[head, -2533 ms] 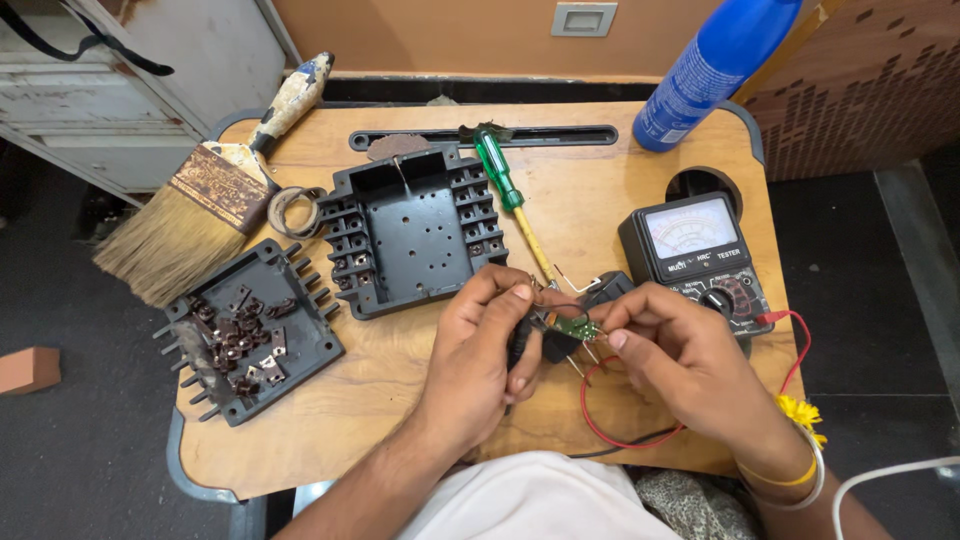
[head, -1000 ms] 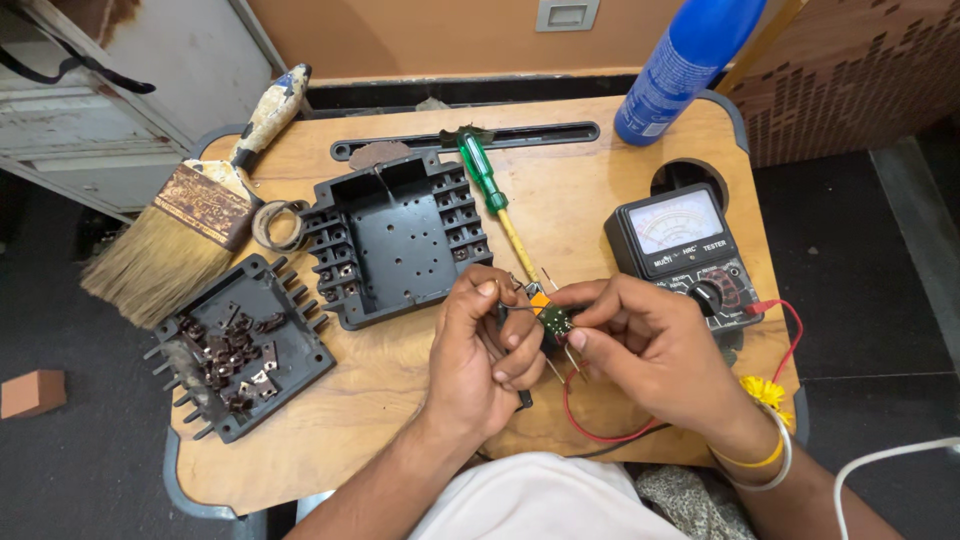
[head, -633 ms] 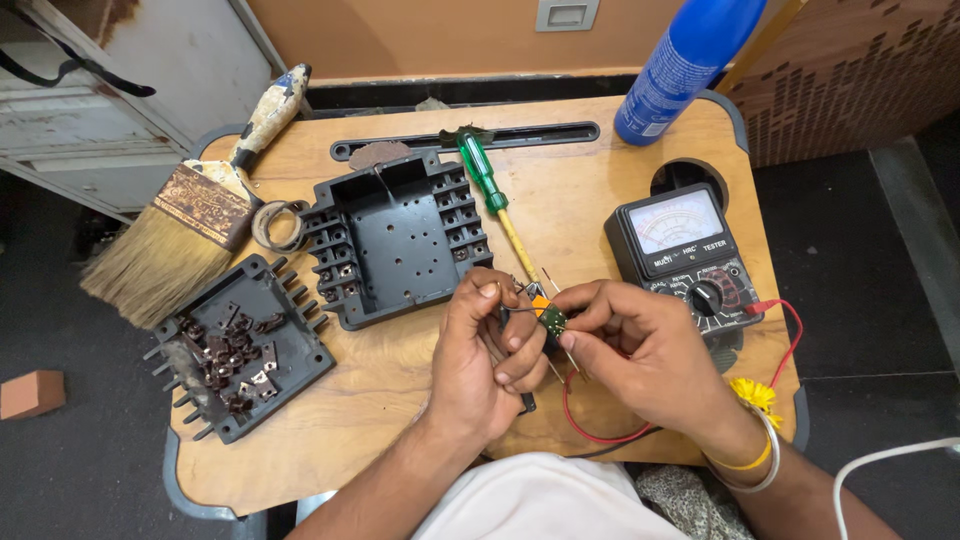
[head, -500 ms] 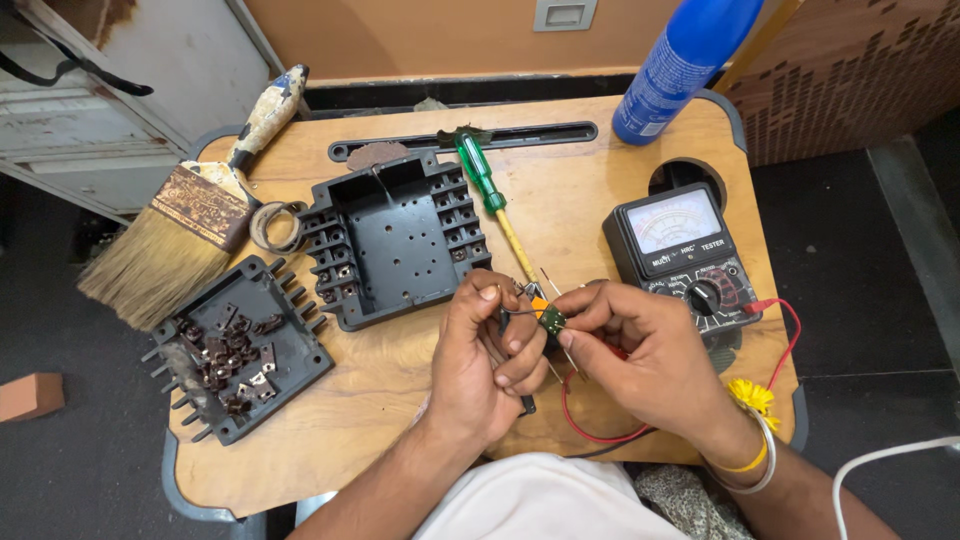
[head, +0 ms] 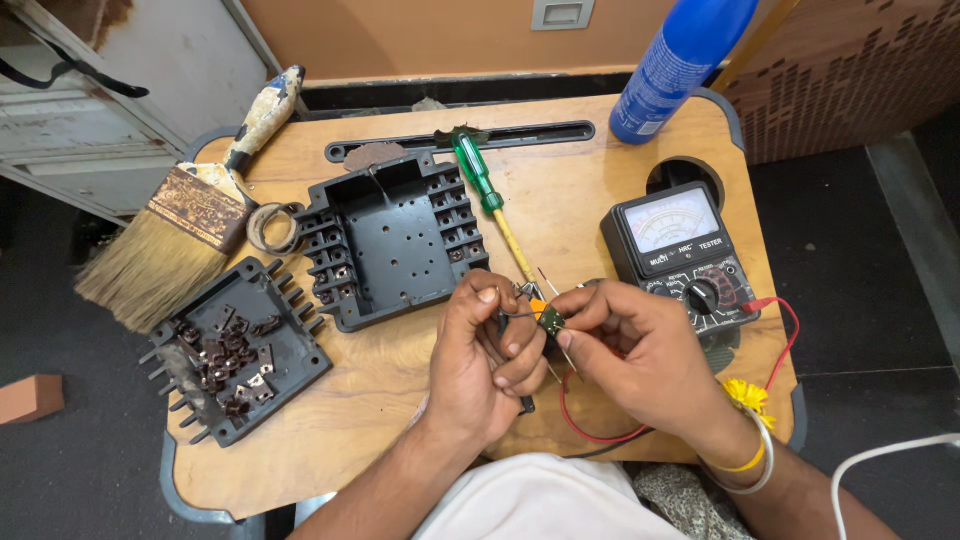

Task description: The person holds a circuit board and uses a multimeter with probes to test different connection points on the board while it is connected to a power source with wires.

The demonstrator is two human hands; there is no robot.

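A small green component (head: 549, 319) with thin metal leads and an orange bit at one end sits pinched between both hands above the wooden surface (head: 400, 400). The left hand (head: 482, 362) curls closed around it and a dark probe; the right hand (head: 640, 355) grips it from the other side with fingertips narrowed, a red wire (head: 590, 432) looping beneath. Left of the hands, a black tray (head: 238, 350) holds loose brown metal contacts. Farther off lie an empty black housing (head: 395, 238), a green screwdriver (head: 488, 200), a multimeter (head: 684, 255), a paintbrush (head: 185, 225) and a blue bottle (head: 680, 60).
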